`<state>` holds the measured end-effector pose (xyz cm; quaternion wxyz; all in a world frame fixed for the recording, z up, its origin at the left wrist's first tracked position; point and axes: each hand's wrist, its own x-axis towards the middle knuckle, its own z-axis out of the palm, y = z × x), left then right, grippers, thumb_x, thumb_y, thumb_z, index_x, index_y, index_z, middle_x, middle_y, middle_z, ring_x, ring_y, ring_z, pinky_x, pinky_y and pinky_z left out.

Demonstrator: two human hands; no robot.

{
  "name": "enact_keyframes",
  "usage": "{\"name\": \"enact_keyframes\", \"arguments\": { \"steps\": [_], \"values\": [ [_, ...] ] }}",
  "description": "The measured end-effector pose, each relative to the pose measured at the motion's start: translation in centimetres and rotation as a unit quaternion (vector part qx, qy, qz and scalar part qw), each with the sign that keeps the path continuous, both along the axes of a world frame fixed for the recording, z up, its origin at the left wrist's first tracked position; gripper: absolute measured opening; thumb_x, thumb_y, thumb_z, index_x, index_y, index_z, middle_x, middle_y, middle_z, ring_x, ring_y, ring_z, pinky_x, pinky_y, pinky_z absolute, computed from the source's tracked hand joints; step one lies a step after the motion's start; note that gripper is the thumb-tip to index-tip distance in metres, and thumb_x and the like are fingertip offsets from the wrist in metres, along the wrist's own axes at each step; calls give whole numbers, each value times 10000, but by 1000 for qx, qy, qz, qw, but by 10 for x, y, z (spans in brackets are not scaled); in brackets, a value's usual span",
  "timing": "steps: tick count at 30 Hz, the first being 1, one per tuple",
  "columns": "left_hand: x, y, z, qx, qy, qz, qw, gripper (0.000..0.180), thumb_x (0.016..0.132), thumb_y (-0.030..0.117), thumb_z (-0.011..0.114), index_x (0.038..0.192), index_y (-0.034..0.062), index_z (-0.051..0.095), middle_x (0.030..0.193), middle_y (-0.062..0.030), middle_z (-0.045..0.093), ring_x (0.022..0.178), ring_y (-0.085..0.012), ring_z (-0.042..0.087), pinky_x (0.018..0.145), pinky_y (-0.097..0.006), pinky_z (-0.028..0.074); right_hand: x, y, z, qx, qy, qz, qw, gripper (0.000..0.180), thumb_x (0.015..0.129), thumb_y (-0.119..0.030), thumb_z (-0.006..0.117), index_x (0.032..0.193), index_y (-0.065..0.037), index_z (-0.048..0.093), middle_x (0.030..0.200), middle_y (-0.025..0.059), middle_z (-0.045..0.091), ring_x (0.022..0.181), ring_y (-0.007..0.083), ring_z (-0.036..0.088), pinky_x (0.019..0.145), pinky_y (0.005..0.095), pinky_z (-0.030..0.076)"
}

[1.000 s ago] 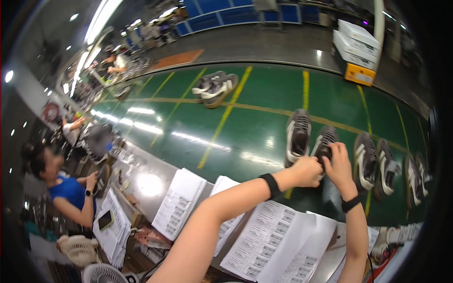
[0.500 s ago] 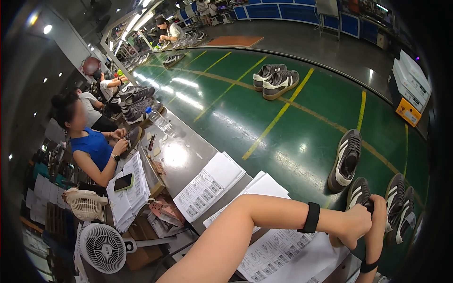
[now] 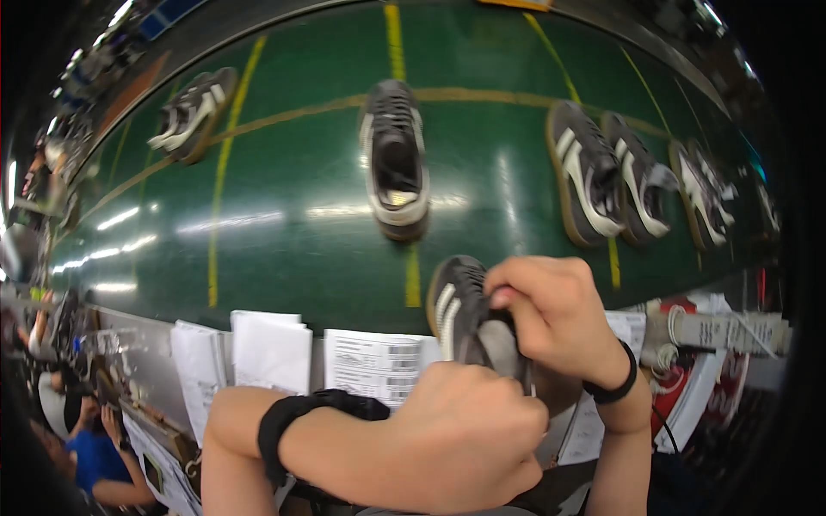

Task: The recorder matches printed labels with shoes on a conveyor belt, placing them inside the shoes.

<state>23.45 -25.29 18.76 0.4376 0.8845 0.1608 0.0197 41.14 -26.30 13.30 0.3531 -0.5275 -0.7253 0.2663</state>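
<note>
A dark grey sneaker [image 3: 459, 303] with white side stripes and a gum sole is close in front of me, its toe pointing away. My right hand [image 3: 557, 314] is closed on the edge of its opening, thumb and fingers pinched together. Curled at the heel end is my left hand [image 3: 469, 434], back of the hand upward; its fingertips and the heel are hidden. A grey lining shows inside the opening. Beyond, a single matching sneaker [image 3: 394, 159] lies on the green surface with its heel toward me.
Pairs of similar sneakers [image 3: 585, 176] stand at the right and another pair [image 3: 196, 116] at the far left. Printed sheets [image 3: 379, 365] line the near edge. A coil of white cord [image 3: 664, 359] lies at right. A co-worker in blue [image 3: 90, 460] sits at lower left.
My view has swung to the right, so the co-worker and fans slid to the left or out of sight. Both hands remain at the sneaker, whose opening now shows.
</note>
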Motion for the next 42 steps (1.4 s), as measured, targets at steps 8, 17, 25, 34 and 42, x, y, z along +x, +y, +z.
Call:
{"name": "enact_keyframes", "arguments": {
  "steps": [8, 17, 25, 34, 42],
  "values": [
    [8, -1, -6, 32, -142, 20, 989, 254, 606, 236, 701, 673, 40, 554, 724, -101, 596, 510, -247, 532, 452, -358, 460, 23, 10, -8, -259, 183, -40, 947, 70, 768, 15, 620, 794, 36, 681, 617, 145, 634, 492, 203, 579, 487, 326, 439],
    [-17, 87, -53, 345, -267, 161, 885, 351, 754, 213, 773, 1022, 32, 637, 1032, -140, 709, 724, -245, 691, 532, -296, 505, 65, 19, 8, 282, -208, -111, 930, 164, 701, -26, 696, 862, -19, 667, 714, 71, 657, 645, 249, 634, 575, 335, 509],
    [-9, 141, -132, 264, -53, 173, 947, 424, 678, 311, 830, 856, -17, 628, 1142, -217, 640, 737, -341, 671, 642, -388, 538, 30, 77, -35, 194, -116, -145, 963, 272, 848, -155, 667, 1075, -8, 639, 1050, 137, 644, 991, 319, 609, 844, 403, 518],
    [-37, 34, 4, 95, -7, 7, 995, 367, 687, 306, 800, 670, 58, 530, 979, -142, 723, 448, -237, 566, 378, -320, 407, -23, 20, -2, 134, -124, 23, 983, 158, 766, -112, 706, 811, -38, 573, 751, 81, 624, 740, 251, 624, 634, 329, 510],
    [-41, 30, 10, 90, -28, 16, 995, 361, 609, 284, 786, 600, 71, 495, 965, -171, 730, 389, -131, 530, 339, -242, 350, -16, 33, -9, -173, 169, -34, 970, 41, 777, -2, 678, 800, 7, 711, 667, 76, 674, 551, 107, 607, 526, 233, 455]
  ]
}}
